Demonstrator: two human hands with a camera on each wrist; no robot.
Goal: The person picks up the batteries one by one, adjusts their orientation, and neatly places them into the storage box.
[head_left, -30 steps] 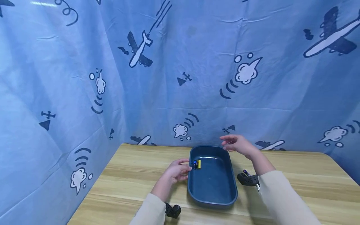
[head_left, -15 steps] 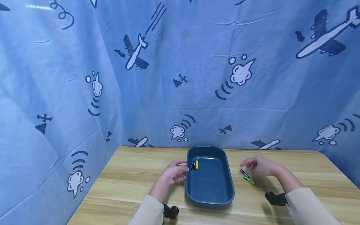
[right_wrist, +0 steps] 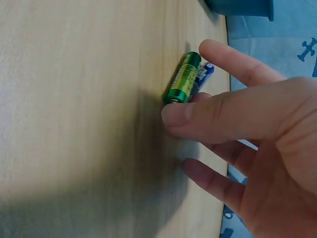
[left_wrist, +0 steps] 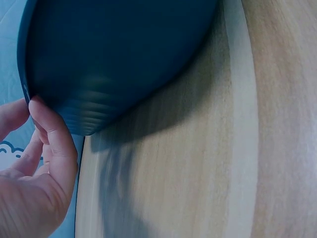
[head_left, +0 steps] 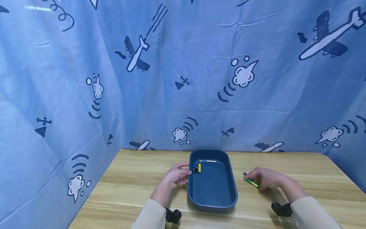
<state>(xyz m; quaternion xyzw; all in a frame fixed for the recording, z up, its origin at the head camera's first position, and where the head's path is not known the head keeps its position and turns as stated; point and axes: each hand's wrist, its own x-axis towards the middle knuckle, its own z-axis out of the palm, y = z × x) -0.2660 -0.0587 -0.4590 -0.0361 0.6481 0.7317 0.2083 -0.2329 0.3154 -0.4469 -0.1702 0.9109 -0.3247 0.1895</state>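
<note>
A dark blue plastic bin stands on the wooden table. My left hand pinches its left rim between thumb and fingers, as the left wrist view also shows. Inside, against the left wall, lie several small batteries, among them a yellow battery. To the right of the bin a green battery lies on the tabletop, with a blue battery close behind it. My right hand is over this pair. Its thumb tip is at the green battery's near end, its index fingertip just beyond the far end.
The wooden table ends at the back against a blue curtain printed with planes and clouds. Black wrist cameras stick out below both sleeves, the right camera low over the tabletop.
My right hand has moved from above the bin's far right corner down and right to the two batteries, lowering onto them. The left hand stays at the rim. The head view has shifted slightly.
</note>
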